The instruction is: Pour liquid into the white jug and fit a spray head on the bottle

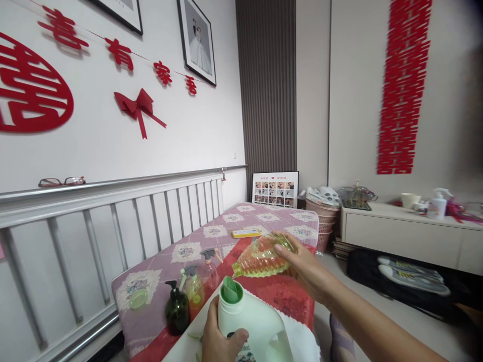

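At the lower centre of the frame, the left hand (pixel 222 339) is wrapping closely around the neck of a pale green, smooth-walled plastic jug (pixel 260 319), whose round mouth is showing a darker green, curved spout inside. Right of centre, the right hand (pixel 300 254) is holding a transparent yellow-tinted plastic bottle (pixel 256 260) with ribbed sides, its fingers curling round the wide end; the bottle is leaning nearly horizontal, its narrow neck pointing left and slightly down, just above the jug's mouth. Whether liquid is flowing is too small to tell. Left of the jug, a rounded, glossy dark green pump bottle (pixel 177 311) is standing near a clear yellow-green spray bottle (pixel 195 290) and a clear pinkish spray bottle (pixel 210 274). A shallow, pale green oval dish (pixel 138 299) is lying at lower left, and a flat yellow-and-white box (pixel 246 233) is resting near the centre, all on a purple cloth with pale floral patches (pixel 267 217).
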Demonstrator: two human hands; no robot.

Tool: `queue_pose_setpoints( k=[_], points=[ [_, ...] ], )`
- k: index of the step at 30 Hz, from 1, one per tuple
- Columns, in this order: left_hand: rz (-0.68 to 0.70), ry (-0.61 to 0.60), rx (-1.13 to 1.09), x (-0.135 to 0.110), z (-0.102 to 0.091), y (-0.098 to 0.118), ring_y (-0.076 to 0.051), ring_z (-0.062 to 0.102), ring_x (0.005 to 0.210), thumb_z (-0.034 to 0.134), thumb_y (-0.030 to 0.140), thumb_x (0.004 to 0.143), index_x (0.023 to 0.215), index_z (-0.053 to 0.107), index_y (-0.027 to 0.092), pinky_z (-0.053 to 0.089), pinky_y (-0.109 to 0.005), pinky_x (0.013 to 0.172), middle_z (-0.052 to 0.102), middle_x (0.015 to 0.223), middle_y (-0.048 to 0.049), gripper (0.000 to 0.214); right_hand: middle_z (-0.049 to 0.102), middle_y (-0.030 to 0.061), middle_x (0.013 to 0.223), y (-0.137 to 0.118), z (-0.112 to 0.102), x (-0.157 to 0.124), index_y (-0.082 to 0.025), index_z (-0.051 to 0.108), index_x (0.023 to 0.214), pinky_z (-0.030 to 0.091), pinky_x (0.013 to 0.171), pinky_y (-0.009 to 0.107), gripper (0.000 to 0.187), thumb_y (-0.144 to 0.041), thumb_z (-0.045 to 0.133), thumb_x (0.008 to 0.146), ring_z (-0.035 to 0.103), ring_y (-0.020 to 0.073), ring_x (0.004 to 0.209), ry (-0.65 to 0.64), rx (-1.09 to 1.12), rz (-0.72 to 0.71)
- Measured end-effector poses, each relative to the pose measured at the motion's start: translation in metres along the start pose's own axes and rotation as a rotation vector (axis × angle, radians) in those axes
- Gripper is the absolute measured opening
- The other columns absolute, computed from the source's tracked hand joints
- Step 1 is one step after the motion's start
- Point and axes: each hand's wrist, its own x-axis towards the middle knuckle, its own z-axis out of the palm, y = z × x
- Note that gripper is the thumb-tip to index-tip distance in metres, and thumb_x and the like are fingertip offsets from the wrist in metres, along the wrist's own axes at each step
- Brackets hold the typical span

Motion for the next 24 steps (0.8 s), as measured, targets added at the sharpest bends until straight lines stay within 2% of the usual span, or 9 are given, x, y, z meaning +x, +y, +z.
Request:
queue_pose_setpoints(
  k=[6,12,16,19,24],
  points=[
    [0.006,-0.016,-0.025,0.0,0.0,0.002,-0.03,0.059,0.121,0.065,0.04,0.056,0.132,0.039,0.013,0.045,-0.034,0.102,0.064,0.131,-0.016,0.085,0.065,0.0054,0.128,-0.004,0.001,0.0,-0.035,0.053,0.123,0.059,0.063,0.03,0.065,-0.057,0.078,0.068,0.069,0.0232,0.096,0.006,0.009,-0.004],
    [0.005,0.003,-0.013,-0.001,-0.001,0.003,-0.032,0.057,0.126,0.066,0.042,0.055,0.133,0.041,0.011,0.044,-0.035,0.104,0.064,0.131,-0.0177,0.088,0.064,0.0063,0.128,-0.007,0.0,0.0,-0.034,0.052,0.123,0.059,0.064,0.03,0.065,-0.059,0.078,0.069,0.068,0.024,0.099,-0.007,-0.013,-0.016],
    [0.017,0.008,0.012,-0.001,-0.002,0.001,-0.03,0.06,0.122,0.068,0.038,0.057,0.134,0.043,0.014,0.045,-0.033,0.103,0.068,0.128,-0.0133,0.085,0.067,0.0058,0.123,-0.012,0.001,-0.003,-0.033,0.053,0.122,0.06,0.066,0.033,0.063,-0.058,0.078,0.069,0.07,0.0227,0.093,-0.008,-0.014,-0.028],
    [0.028,0.035,0.033,-0.001,-0.001,-0.001,-0.029,0.059,0.125,0.068,0.037,0.057,0.134,0.045,0.013,0.046,-0.031,0.103,0.067,0.13,-0.013,0.083,0.068,0.0057,0.119,-0.017,0.002,-0.006,-0.032,0.054,0.119,0.058,0.063,0.03,0.059,-0.055,0.078,0.07,0.07,0.0214,0.09,0.005,-0.02,-0.029],
    [0.07,0.057,0.008,-0.001,0.001,-0.006,-0.029,0.063,0.12,0.067,0.044,0.059,0.134,0.046,0.011,0.049,-0.031,0.101,0.068,0.128,-0.0141,0.085,0.067,0.0046,0.118,-0.021,0.004,-0.008,-0.033,0.054,0.118,0.055,0.061,0.026,0.058,-0.054,0.079,0.069,0.068,0.0194,0.088,0.016,-0.022,-0.026]
  ],
)
